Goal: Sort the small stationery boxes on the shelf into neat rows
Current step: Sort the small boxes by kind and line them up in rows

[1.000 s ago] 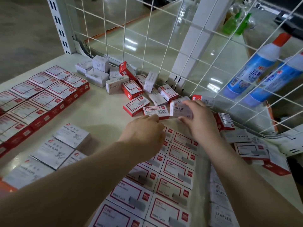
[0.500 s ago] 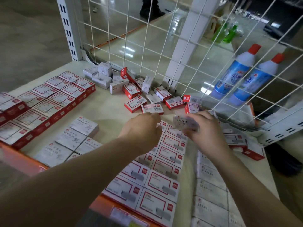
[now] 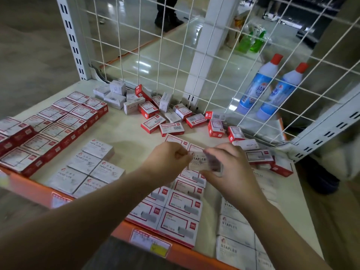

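In the head view, both hands meet over the middle of the shelf (image 3: 124,133). The right hand (image 3: 231,168) curls its fingers and thumb round a white staples box (image 3: 200,162), holding it just above the boxes below. The left hand (image 3: 167,160) has its fingers curled, with the fingertips at the left end of that same box; whether they pinch it or only touch it is not clear.

Beneath and nearer than the hands, red-bordered white boxes (image 3: 183,205) lie flat in two neat columns running to the orange shelf edge (image 3: 175,254). Under the right forearm, white staples boxes (image 3: 233,230) sit in a column. To the left of the left forearm, white paper-clip boxes (image 3: 87,168) lie in a tidy block, and farther left red boxes (image 3: 58,125) form rows.

Beyond the hands, loose red and white boxes (image 3: 161,112) lie jumbled against the wire grid (image 3: 175,55). Behind the grid, to the right, stand two blue bottles with red caps (image 3: 272,88).
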{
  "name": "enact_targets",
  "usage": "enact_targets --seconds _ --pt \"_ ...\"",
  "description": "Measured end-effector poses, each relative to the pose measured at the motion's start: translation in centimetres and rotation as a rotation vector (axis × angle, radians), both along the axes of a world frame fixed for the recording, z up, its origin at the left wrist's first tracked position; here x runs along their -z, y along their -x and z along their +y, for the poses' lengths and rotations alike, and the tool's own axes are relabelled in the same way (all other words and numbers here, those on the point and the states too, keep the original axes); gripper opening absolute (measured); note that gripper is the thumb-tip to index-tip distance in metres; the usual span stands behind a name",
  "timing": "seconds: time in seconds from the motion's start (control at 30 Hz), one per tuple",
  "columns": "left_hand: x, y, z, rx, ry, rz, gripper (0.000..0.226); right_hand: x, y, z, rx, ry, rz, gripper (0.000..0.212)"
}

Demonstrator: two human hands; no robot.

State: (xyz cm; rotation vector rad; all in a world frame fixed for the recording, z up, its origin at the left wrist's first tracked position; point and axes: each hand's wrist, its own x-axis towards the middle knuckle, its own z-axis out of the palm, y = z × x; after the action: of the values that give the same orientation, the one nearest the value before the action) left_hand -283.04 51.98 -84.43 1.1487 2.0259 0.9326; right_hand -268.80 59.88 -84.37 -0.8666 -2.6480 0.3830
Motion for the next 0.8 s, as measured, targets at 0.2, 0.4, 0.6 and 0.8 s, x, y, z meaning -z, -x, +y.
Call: enact_targets --seconds 0.2,0.4,0.6,0.8 --pt "0.2 0.0 0.0 -0.012 0.056 -0.043 0.023 0.4 -1.5 -0.1 0.027 0.077 -0.002 0.048" --pt "0.6 -0.2 0.1 -0.004 0.073 -0.056 0.024 0.6 -2.9 0.2 0.039 0.098 -0.001 0.045" --pt "1.1 -0.9 0.1 -0.039 0.044 -0.060 0.021 0.7 -3.6 0.0 0.081 0.075 0.023 0.042" --pt "1.5 -2.0 -0.1 -0.036 -0.029 -0.039 0.024 1.0 -4.0 0.4 0.113 0.097 0.032 0.039"
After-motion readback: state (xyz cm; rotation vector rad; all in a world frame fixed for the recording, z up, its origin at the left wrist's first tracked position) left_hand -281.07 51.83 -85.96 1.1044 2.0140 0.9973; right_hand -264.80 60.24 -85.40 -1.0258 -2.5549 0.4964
